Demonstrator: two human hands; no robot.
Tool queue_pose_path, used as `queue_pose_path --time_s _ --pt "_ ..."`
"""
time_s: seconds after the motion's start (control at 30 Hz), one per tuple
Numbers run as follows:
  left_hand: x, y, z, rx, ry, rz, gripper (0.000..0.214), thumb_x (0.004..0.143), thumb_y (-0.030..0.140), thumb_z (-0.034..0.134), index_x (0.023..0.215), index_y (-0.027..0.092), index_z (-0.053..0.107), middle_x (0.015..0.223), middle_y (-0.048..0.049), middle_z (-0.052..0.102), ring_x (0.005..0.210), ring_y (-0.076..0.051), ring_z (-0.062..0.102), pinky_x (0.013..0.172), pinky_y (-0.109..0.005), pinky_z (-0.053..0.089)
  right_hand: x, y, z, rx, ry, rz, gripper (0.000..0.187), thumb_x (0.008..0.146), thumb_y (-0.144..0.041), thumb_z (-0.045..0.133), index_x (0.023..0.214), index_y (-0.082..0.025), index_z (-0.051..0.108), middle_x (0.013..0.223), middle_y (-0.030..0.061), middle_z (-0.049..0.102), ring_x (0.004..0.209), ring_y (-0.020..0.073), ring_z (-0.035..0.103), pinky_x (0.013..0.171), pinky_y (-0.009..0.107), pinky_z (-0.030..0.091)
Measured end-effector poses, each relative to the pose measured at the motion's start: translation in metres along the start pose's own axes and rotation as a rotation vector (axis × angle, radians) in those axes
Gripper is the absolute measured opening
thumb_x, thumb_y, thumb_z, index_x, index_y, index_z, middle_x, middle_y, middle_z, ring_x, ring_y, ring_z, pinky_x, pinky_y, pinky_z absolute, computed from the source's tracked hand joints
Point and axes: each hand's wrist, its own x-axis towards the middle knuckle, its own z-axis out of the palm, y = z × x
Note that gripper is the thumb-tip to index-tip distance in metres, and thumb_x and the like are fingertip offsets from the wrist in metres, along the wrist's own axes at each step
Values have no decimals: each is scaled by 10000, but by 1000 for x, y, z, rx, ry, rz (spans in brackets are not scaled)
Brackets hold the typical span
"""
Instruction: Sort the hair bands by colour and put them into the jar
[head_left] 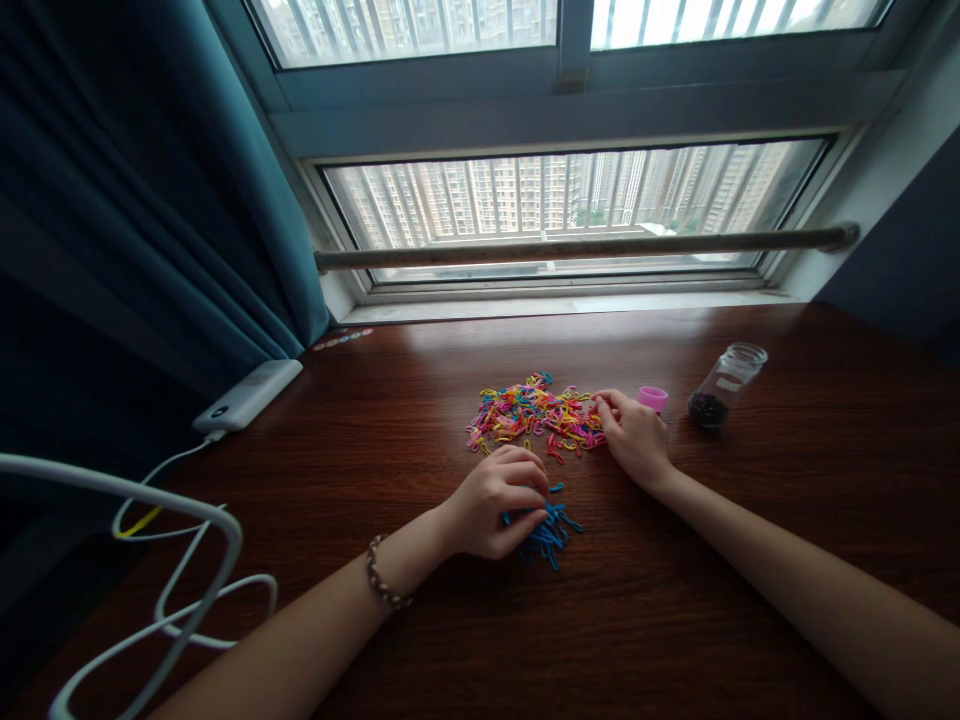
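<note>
A heap of small rubber bands in mixed colours (529,412) lies on the dark wooden table (675,600). My right hand (634,435) rests at the heap's right edge, its fingertips pinched among the bands. My left hand (499,500) is curled over a smaller pile of blue bands (551,530) nearer to me, with its fingers pressed onto them. A beaded bracelet (382,580) sits on my left wrist.
A pink lid (652,398) and an open glass jar (726,385) lying tilted, with dark bits inside, sit right of the heap. A white power bank (247,395) with white cables (172,590) lies at the left by the teal curtain (150,200). The window sill runs behind.
</note>
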Motion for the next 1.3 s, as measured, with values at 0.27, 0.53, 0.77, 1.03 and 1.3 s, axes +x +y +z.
queue_pose_path --time_s 0.27,0.53,0.77,1.03,1.3 --pt "1 -3 -3 26 242 -143 162 795 166 501 685 179 621 766 -51 652 867 -179 559 821 -352 444 0 3 2 81 -9 -17 251 854 -288 390 966 -251 612 700 -15 684 619 154 605 541 242 342" --pt "-19 -65 -27 264 636 -764 183 781 317 516 766 175 630 818 -46 646 842 -188 574 800 -335 449 1 7 6 27 25 -86 218 800 -342 486 921 -249 641 689 11 652 614 155 584 524 237 347" --pt "-33 -91 -23 279 405 -860 184 741 306 560 823 179 664 864 -53 662 838 -192 585 784 -326 447 -4 6 4 -92 -15 -132 242 705 -355 614 937 -305 655 652 10 622 596 179 552 490 242 328" --pt "-26 -83 -21 340 283 -717 283 762 304 565 1034 251 620 1095 -28 612 1038 -210 509 915 -372 392 -1 12 13 130 -69 -297 207 757 -196 532 926 -221 649 780 37 654 691 179 577 648 297 431" --pt "-24 -84 -16 327 161 -682 274 824 232 458 1059 255 597 1159 -18 588 1185 -228 412 989 -464 309 1 10 15 390 43 -303 182 789 -211 489 932 -165 591 808 54 620 684 169 571 643 301 456"
